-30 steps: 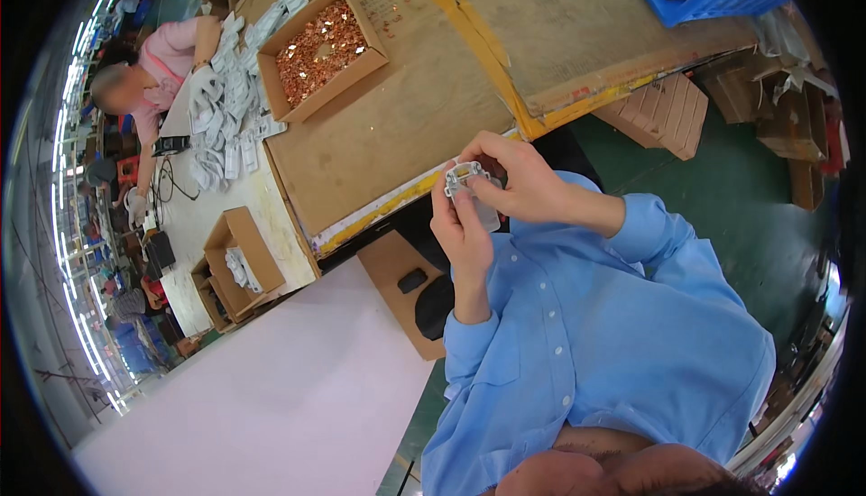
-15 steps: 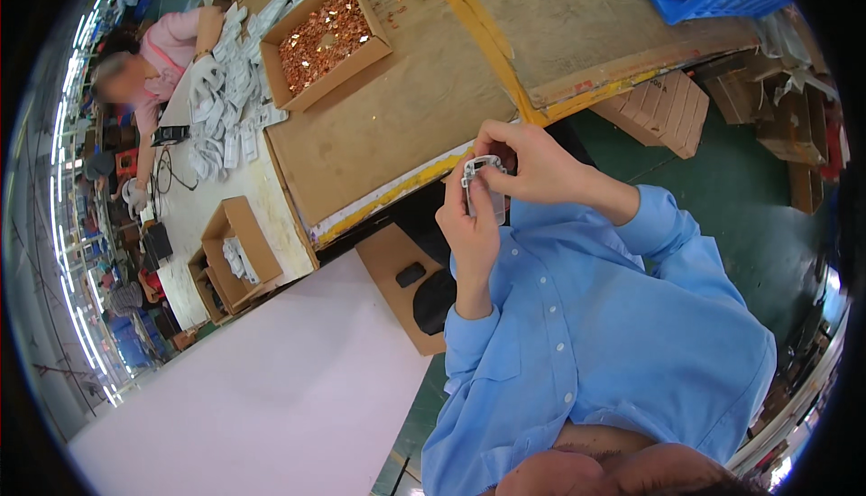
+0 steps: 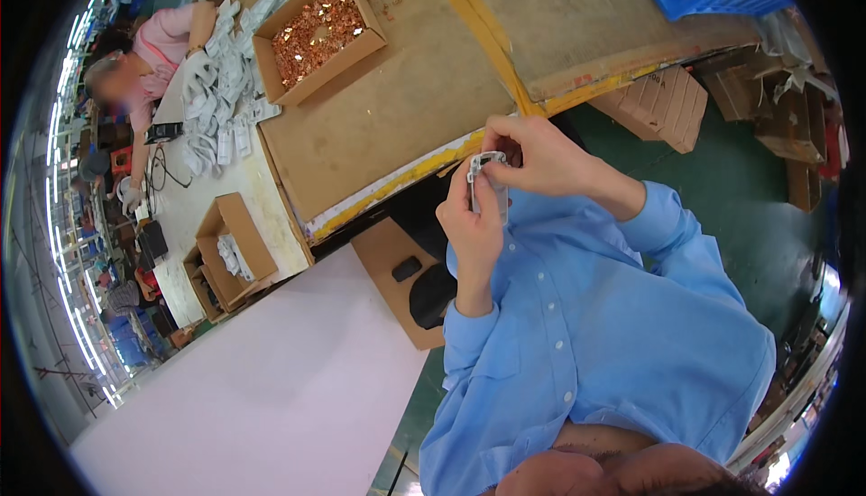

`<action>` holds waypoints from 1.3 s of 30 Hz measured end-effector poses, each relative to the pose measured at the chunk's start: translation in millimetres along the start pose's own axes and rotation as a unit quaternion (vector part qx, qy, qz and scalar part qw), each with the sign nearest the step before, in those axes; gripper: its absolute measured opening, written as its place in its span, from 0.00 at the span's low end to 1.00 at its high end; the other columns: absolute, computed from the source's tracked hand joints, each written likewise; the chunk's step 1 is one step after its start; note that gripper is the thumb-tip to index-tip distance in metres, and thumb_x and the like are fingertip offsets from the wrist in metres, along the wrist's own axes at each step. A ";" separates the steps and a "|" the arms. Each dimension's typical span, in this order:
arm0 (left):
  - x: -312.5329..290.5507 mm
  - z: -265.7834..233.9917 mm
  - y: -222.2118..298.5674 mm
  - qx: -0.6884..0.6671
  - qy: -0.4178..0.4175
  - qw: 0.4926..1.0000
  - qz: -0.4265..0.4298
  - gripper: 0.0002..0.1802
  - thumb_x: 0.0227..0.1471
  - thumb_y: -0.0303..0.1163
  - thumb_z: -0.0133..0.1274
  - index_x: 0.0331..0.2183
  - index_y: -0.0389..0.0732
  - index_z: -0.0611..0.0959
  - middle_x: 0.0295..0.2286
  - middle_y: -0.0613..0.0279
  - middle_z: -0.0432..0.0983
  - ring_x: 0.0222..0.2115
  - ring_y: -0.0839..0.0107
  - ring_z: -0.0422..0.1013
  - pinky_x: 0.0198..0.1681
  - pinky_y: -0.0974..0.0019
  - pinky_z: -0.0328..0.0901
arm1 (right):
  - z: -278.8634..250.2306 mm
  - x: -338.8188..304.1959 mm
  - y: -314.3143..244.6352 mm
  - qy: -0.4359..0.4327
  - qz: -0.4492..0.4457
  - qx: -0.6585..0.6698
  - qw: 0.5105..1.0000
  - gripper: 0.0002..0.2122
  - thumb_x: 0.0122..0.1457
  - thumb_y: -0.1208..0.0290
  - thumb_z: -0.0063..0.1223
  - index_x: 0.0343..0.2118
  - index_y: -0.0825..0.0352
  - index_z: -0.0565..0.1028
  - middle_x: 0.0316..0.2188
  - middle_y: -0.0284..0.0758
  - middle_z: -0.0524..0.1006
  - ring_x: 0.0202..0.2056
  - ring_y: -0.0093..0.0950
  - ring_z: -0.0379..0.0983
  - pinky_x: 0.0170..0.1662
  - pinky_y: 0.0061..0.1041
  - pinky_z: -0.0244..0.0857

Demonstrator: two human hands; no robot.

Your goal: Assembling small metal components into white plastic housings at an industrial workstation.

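Here, curled left hand (image 3: 473, 230) around casing (image 3: 502, 206)

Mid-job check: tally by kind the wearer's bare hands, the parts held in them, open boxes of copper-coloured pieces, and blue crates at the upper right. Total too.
Bare hands: 2 (left hand, right hand)
Held pale part: 1
Open box of copper-coloured pieces: 1
Blue crate at upper right: 1
Total: 5

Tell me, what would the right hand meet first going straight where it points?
The pale plastic part at its fingertips, then probably the left hand just beyond; depth is hard to judge.
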State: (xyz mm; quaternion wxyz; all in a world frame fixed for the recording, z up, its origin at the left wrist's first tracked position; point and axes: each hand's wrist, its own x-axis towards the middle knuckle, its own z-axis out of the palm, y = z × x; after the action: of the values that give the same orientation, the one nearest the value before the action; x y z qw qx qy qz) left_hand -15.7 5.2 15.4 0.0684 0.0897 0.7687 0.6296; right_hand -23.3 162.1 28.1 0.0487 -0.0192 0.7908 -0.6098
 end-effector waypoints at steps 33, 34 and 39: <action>0.8 -1.1 -21.8 0.011 -0.008 0.999 -0.033 0.09 0.55 0.29 0.51 0.34 0.33 0.80 0.19 0.64 0.76 0.21 0.83 0.70 0.26 0.75 0.65 | 1.8 1.5 11.3 0.008 -0.030 -0.037 0.999 0.08 0.48 0.77 0.57 0.29 0.70 0.69 0.21 0.36 0.73 0.22 0.27 0.71 0.26 0.25 0.65; 0.9 -1.1 -18.7 0.001 -0.013 0.999 -0.033 0.09 0.55 0.28 0.51 0.35 0.33 0.80 0.19 0.64 0.76 0.20 0.81 0.71 0.25 0.75 0.65 | 3.2 1.5 12.6 0.013 -0.038 -0.054 0.998 0.08 0.48 0.76 0.57 0.29 0.69 0.70 0.21 0.36 0.73 0.22 0.28 0.71 0.26 0.25 0.65; 2.9 -1.5 -13.2 -0.010 -0.009 1.000 -0.026 0.09 0.56 0.27 0.48 0.36 0.33 0.79 0.19 0.65 0.75 0.20 0.80 0.72 0.24 0.74 0.66 | 6.2 3.7 12.7 -0.009 0.004 -0.017 1.000 0.07 0.50 0.78 0.57 0.31 0.68 0.70 0.22 0.32 0.73 0.25 0.20 0.71 0.28 0.20 0.65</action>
State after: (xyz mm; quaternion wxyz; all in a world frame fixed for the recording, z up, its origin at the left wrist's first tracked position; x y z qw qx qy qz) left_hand -19.5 1.9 2.8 0.0932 0.0746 0.7637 0.6345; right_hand -26.1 159.1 14.1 0.0578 -0.0222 0.8005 -0.5961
